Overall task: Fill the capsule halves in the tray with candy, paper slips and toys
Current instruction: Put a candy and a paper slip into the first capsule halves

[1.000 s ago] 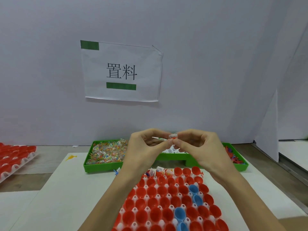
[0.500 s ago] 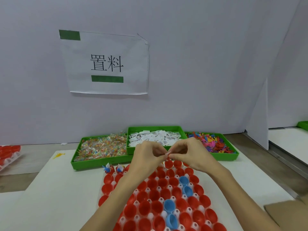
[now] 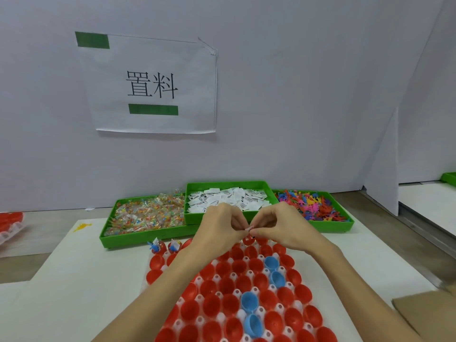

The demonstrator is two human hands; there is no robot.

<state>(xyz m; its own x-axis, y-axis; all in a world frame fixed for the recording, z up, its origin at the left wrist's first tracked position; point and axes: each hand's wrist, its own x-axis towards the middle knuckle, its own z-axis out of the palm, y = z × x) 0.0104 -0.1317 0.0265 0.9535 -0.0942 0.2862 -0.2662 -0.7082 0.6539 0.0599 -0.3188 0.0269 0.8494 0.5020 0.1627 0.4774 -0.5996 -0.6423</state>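
A white tray (image 3: pixel 149 261) of open red and a few blue capsule halves (image 3: pixel 249 301) lies on the table before me. My left hand (image 3: pixel 219 230) and my right hand (image 3: pixel 278 228) meet above its far rows, and together they pinch a small paper slip (image 3: pixel 249 228) between thumbs and fingertips. Two capsule halves at the far left corner (image 3: pixel 164 246) hold small items. Behind stand three green bins: wrapped candy (image 3: pixel 145 214), white paper slips (image 3: pixel 227 198), and colourful plastic toys (image 3: pixel 311 204).
A white wall with a taped paper sign (image 3: pixel 153 85) rises just behind the bins. Another tray of red capsule halves (image 3: pixel 9 223) sits at the far left. A brown cardboard piece (image 3: pixel 424 312) lies at the right front. A white divider panel (image 3: pixel 381 169) stands on the right.
Both hands came down from in front of the bins to just above the tray's far rows, still pinching the slip. The view tilted so all three bins now show.
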